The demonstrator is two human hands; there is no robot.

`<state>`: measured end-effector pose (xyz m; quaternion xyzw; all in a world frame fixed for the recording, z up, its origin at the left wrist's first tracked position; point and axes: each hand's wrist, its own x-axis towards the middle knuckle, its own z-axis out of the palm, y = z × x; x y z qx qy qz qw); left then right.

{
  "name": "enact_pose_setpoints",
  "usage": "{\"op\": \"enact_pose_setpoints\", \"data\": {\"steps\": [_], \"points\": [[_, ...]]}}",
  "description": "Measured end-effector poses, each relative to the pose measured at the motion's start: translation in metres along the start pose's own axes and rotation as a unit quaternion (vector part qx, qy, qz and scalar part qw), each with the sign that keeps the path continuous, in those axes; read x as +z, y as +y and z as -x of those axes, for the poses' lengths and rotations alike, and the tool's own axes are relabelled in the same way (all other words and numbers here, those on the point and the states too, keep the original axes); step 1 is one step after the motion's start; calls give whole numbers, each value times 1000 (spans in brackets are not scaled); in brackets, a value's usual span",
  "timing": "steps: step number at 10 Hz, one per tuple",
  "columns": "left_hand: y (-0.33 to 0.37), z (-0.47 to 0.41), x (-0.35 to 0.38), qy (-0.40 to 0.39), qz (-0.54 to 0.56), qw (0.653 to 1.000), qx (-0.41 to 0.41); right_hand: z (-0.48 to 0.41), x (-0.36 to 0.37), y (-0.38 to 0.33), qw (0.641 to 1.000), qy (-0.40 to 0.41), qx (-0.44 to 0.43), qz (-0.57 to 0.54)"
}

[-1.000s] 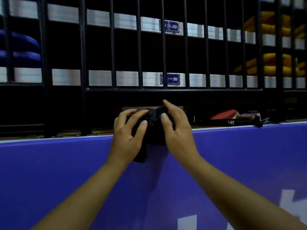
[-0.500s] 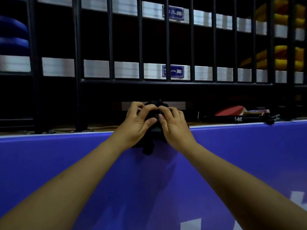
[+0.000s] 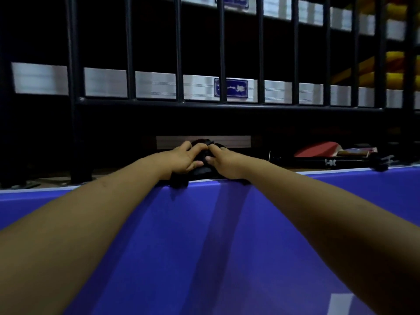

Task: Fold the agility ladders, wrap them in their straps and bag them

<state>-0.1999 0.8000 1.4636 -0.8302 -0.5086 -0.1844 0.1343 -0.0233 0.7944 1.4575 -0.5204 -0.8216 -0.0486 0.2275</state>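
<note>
Both hands meet on a black bundle (image 3: 203,171) perched on the top edge of the blue panel (image 3: 204,235), just under the black railing (image 3: 222,106). Left hand (image 3: 180,159) and right hand (image 3: 225,161) have their fingers (image 3: 197,148) curled over its crown, thumbs pressed in at the front, so both grip it. We judge it soft and light: matte fabric, lumpy outline, a limp flap drooping over the panel's lip. In this dim light we cannot say whether it is the carry bag alone or a bag with a ladder inside. Cloth like this slumps and slides, so we would hold it by the bulk from both sides, or by a gathered mouth, not by the loose flap. Panel face looks smooth, faintly glossy; railing bars are round painted metal. A red paddle (image 3: 318,150) lies well apart to the right.
</note>
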Motion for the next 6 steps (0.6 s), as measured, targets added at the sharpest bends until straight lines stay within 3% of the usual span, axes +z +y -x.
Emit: {"op": "enact_pose_setpoints", "data": {"steps": [2, 4, 5, 6], "points": [[-8, -28, 18, 4, 91, 995, -37, -36, 2, 16, 998, -52, -6, 24], [-18, -18, 4, -46, 74, 995, -44, -38, 2, 21, 999, -48, -13, -2], [-20, 3, -14, -19, 108, 993, -50, -26, -6, 16, 999, -34, -10, -24], [-23, 29, -37, 54, 129, 989, -48, -4, -22, 11, 998, 35, -16, -47]]}}
